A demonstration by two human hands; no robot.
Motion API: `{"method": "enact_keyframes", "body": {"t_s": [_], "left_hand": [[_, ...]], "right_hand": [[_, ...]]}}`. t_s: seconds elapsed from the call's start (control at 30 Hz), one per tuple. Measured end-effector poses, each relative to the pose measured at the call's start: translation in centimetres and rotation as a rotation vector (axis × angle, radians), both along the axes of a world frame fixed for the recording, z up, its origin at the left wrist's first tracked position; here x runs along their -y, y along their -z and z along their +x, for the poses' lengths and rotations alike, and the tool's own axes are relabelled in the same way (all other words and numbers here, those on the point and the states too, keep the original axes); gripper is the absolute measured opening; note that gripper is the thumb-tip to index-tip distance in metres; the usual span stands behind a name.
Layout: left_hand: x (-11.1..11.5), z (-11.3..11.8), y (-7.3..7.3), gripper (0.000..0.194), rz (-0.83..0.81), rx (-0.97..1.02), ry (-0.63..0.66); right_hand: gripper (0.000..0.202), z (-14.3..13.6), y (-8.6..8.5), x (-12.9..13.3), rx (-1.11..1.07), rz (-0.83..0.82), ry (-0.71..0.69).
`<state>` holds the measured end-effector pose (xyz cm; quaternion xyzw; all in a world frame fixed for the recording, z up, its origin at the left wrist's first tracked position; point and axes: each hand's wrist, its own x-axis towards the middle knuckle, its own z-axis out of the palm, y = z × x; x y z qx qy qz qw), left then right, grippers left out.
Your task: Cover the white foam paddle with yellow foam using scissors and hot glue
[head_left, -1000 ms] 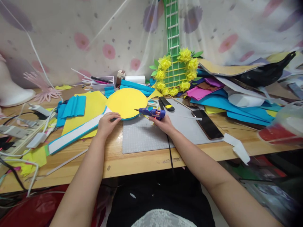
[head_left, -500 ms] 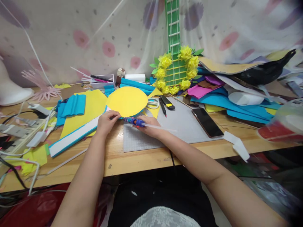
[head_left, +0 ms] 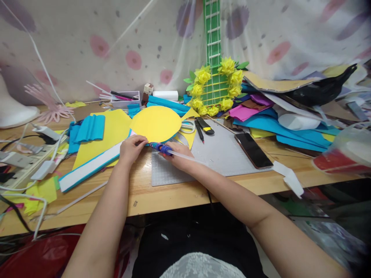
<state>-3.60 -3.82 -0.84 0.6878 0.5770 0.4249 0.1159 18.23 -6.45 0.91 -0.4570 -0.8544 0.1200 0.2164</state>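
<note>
In my right hand (head_left: 180, 154) is a blue hot glue gun (head_left: 164, 149), a clear glue stick (head_left: 185, 155) poking out of its back. Its tip points left at the near edge of a round yellow disc (head_left: 155, 123) with blue showing underneath. My left hand (head_left: 132, 150) pinches that near edge with thumb and fingertips, just left of the tip. From under my left hand a long white strip with blue edges (head_left: 89, 167) runs off to the lower left.
A grey cutting mat (head_left: 226, 158) bears a phone (head_left: 252, 150), a cutter knife (head_left: 205, 126) and a black pen (head_left: 199, 132). Scissors (head_left: 188, 126) lie behind the disc. A green paper guitar with yellow flowers (head_left: 213, 73) leans at the back. Power strip (head_left: 26, 166) and cables crowd the left.
The glue gun has shifted slightly left along the disc's near edge, with my right hand following. My left hand keeps its pinch in the same place.
</note>
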Motion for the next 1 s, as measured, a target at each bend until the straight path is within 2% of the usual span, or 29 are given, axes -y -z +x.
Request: {"method": "enact_keyframes", "body": {"t_s": [0.27, 0.57, 0.83, 1.0], "left_hand": [[-0.1, -0.3, 0.5, 0.009, 0.012, 0.017, -0.007], [-0.1, 0.0, 0.2, 0.009, 0.014, 0.026, -0.023], [-0.2, 0.1, 0.1, 0.009, 0.001, 0.008, -0.046], [-0.4, 0.2, 0.3, 0.012, -0.039, 0.023, -0.115]], "right_hand": [[0.027, 0.0, -1.2, 0.5, 0.017, -0.067, 0.030], [0.025, 0.6, -1.7, 0.6, -0.128, -0.116, 0.027], [0.024, 1.3, -1.2, 0.3, -0.206, -0.102, -0.001], [0.024, 1.4, -1.0, 0.5, -0.233, -0.116, 0.024]]}}
